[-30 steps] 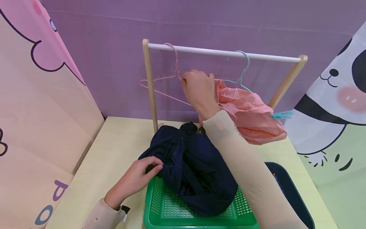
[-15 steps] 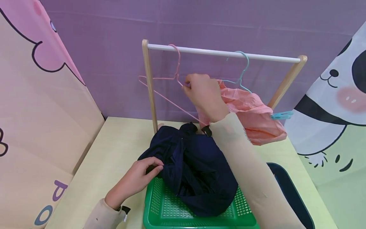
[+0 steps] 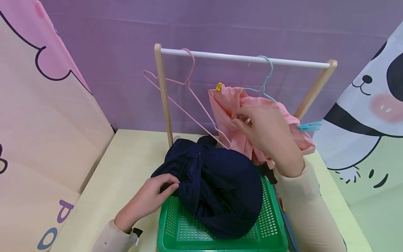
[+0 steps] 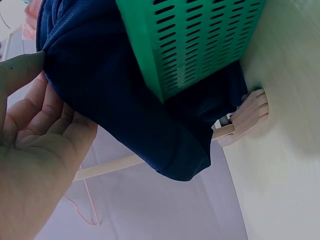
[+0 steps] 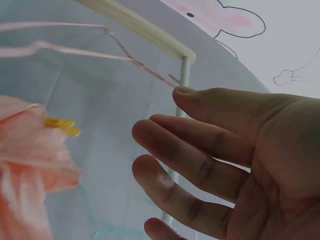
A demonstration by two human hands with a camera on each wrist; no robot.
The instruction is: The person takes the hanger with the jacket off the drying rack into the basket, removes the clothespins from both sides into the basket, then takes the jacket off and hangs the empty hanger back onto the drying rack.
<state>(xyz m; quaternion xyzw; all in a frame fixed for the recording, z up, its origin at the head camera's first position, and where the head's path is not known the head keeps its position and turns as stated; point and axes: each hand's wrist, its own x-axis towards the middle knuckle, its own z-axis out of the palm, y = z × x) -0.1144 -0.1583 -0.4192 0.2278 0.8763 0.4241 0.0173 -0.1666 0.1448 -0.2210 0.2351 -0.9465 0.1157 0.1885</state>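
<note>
My left hand (image 3: 155, 194) pinches the edge of a bundled navy zip jacket (image 3: 225, 185), which lies over a green basket (image 3: 171, 241). In the left wrist view the thumb and fingers hold the cloth by the zipper, and a sleeve (image 4: 170, 155) hangs beside the basket. My right hand (image 3: 270, 131) is in front of a pink garment (image 3: 225, 115); the right wrist view shows its fingers spread with nothing in them. To its left a pink hanger (image 3: 189, 82) hangs tilted from the rack's white bar (image 3: 220, 55), its lower right end down at the jacket.
A wooden-legged rack (image 3: 163, 94) stands on the pale table (image 3: 132, 154). The pink garment hangs on a mint hanger (image 3: 266, 82), with a yellow clip (image 3: 218, 87) and a blue clothespin (image 3: 310, 126) on it. A dark tray sits right of the basket, mostly behind the right arm.
My right hand has let go of the pink hanger and moved right and down, uncovering the yellow clip. The hanger now tilts more steeply. The left hand and jacket stay put.
</note>
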